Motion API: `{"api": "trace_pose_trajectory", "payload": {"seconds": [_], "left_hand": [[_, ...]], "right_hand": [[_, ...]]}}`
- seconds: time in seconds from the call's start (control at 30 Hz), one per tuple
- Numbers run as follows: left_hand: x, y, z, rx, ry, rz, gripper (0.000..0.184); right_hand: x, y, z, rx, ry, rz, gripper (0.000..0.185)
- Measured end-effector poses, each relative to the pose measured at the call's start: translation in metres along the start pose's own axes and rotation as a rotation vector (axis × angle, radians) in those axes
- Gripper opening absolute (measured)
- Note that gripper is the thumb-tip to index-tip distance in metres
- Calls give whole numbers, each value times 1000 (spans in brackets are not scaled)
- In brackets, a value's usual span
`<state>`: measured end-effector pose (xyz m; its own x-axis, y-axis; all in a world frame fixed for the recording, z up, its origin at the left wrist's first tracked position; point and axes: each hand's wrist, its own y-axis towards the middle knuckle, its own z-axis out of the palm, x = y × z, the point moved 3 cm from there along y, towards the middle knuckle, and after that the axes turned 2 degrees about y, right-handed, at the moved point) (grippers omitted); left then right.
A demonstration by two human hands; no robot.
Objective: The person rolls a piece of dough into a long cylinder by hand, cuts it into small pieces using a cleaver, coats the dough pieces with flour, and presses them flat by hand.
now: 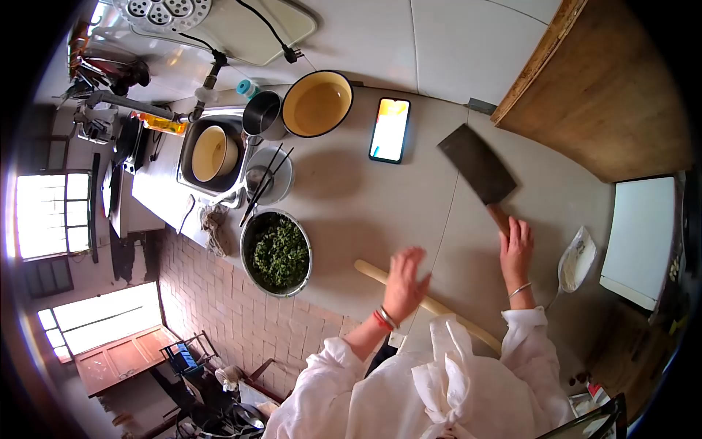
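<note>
My right hand (pixel 516 251) is closed round the wooden handle of a cleaver (pixel 479 164), whose broad dark blade points away over the counter. Above a long wooden rolling pin (pixel 468 326), my left hand (pixel 406 278) has its fingers apart and holds nothing. The pin runs slantwise in front of my body, its far end out past my left hand. To the left stands a metal bowl of chopped greens (pixel 278 253). A lit phone (pixel 390 130) lies on the counter beyond my hands.
On the left are a sink (pixel 189 180) holding a cream basin (pixel 213 154), an enamel bowl (pixel 317 104), a dark pot (pixel 263 114) and chopsticks (pixel 265 186) on a clear bowl. A bag of white powder (pixel 577 261) lies right, near a white box (pixel 638 241).
</note>
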<state>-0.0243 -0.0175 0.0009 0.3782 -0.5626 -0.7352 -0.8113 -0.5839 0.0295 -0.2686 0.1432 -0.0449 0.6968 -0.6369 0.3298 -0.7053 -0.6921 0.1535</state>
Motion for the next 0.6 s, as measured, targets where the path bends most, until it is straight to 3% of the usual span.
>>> {"api": "trace_pose_trajectory", "payload": {"seconds": [0.03,0.1,0.27,0.33,0.43,0.57,0.6], "left_hand": [[-11,-18,8,106,-39,13,62],[-35,-37,36,196,8,235,55],[-35,-64,85,374,300,410,69],[-42,-57,98,306,367,388,70],[-34,-74,120,136,384,410,71],[-29,-129,97,333,606,556,64],[-33,-145,79,464,557,514,66]], "right_hand": [[-8,3,1,-24,-1,14,46],[-27,18,-9,-50,-86,30,45],[23,-3,-23,-65,-66,56,56],[34,-52,-35,-24,40,-15,61],[58,-156,-35,229,89,13,60],[78,-275,-33,344,-16,-206,61],[84,-300,-28,338,-51,-235,62]]}}
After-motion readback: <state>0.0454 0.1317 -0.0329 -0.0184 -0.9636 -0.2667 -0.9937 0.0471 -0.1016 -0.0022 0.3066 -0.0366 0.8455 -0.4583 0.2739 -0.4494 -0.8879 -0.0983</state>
